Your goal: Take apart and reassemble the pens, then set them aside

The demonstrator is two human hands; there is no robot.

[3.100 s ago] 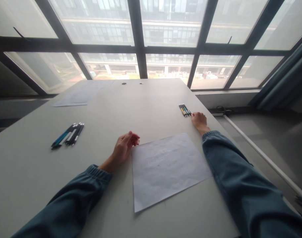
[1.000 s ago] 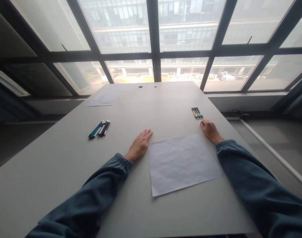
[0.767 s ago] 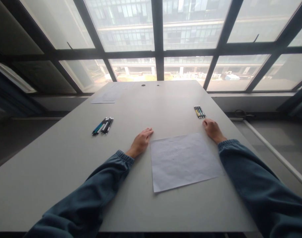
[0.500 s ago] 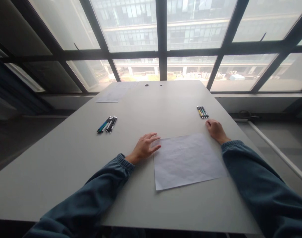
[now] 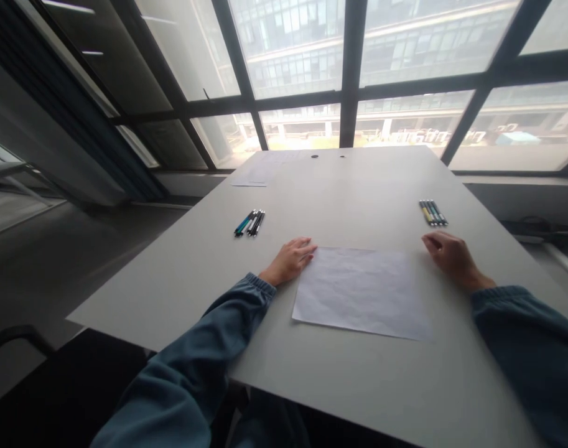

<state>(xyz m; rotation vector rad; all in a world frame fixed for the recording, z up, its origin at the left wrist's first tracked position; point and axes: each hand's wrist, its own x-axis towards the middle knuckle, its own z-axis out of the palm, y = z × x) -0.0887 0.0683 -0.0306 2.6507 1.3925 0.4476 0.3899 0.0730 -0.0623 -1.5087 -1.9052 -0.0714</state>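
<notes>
A plain white sheet of paper [image 5: 358, 289] lies on the table in front of me, slightly wrinkled. My left hand [image 5: 290, 258] rests at its upper left corner, fingers stretched out and touching the paper's edge. To the right of the sheet, apart from it, my right hand [image 5: 449, 255] lies on the table with its fingers curled into a fist; nothing shows in it. Just beyond that fist is a neat row of several pens [image 5: 433, 213] with yellowish and green-blue parts. Past my left hand lies another group of several pens [image 5: 249, 223], black, blue and white.
Printed paper sheets [image 5: 253, 174] lie at the far left of the white table [image 5: 181, 267]. Two small round discs, one of them a dark disc [image 5: 314, 156], sit near the far edge. Tall windows stand behind. A dark chair armrest [image 5: 20, 336] is at lower left.
My view has turned to the left, so everything sits further right. My left hand's fingers have come closer together and settled on the paper's corner. My right fist has drawn slightly away from the pens.
</notes>
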